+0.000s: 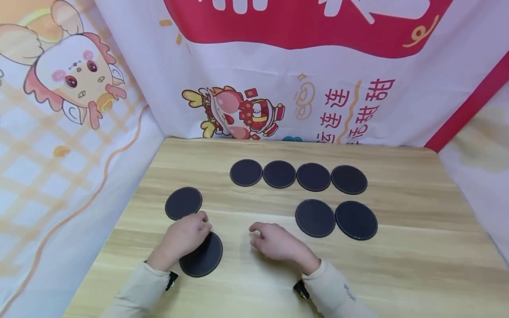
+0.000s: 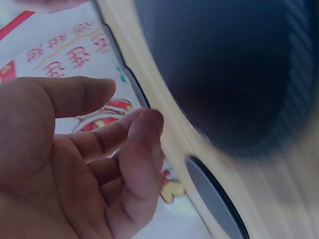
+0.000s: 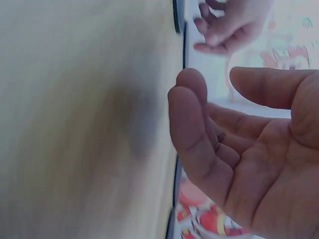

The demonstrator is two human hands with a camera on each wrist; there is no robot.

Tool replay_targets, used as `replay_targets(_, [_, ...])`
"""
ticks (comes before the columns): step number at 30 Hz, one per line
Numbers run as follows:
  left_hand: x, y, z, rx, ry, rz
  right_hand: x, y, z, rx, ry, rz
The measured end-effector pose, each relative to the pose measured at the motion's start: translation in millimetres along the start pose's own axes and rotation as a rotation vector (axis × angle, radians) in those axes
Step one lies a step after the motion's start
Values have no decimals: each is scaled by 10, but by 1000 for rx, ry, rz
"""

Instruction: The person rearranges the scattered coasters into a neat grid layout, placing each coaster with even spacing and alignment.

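Coasters all over this wooden bench (image 1: 417,265), eight dark round ones with stitched edges, and I'll place everything off the near coaster (image 1: 203,258), the one closest to the person. Going left to right: up and a bit left of it sits a lone coaster (image 1: 183,202), apart from the others. The left hand (image 1: 184,237) hovers right over the near coaster's upper left edge, fingers loosely curled. In the left wrist view the fingers (image 2: 142,149) look relaxed and aren't pinching anything, with the dark disc just below them, so I'd call it open and about to touch rather than holding. Just right of the near coaster, the right hand (image 1: 276,242) rests above bare wood, also loosely curled and empty; the right wrist view shows an open palm (image 3: 259,164) with nothing in it. Further right, level with the hands, is a pair of coasters (image 1: 336,219) side by side. Beyond those, a back row of four (image 1: 298,175) is lined up edge to edge.

My guess on progress: six look neatly arranged in two rows, and the two on the left look like they're left to sort, though I can't tell which way the sorting goes
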State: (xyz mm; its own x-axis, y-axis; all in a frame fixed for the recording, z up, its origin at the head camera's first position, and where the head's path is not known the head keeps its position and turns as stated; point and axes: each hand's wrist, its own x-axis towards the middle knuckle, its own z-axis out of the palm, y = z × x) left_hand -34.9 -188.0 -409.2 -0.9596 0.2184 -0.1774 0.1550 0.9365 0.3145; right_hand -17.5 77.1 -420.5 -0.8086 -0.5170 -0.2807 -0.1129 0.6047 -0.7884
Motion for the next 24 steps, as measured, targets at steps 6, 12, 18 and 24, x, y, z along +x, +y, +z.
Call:
replay_targets(6, [-60, -173, -19, 127, -1, -68, 147, -171, 204, 101, -80, 37])
replay_targets(12, [-148, -122, 37, 90, -49, -164, 229, -230, 373, 172, -104, 75])
replay_targets(18, [-155, -36, 88, 17, -53, -159, 218, -264, 435, 244, -84, 104])
replay_targets(24, [-145, 41, 129, -80, -48, -146, 194, -259, 437, 296, -98, 127])
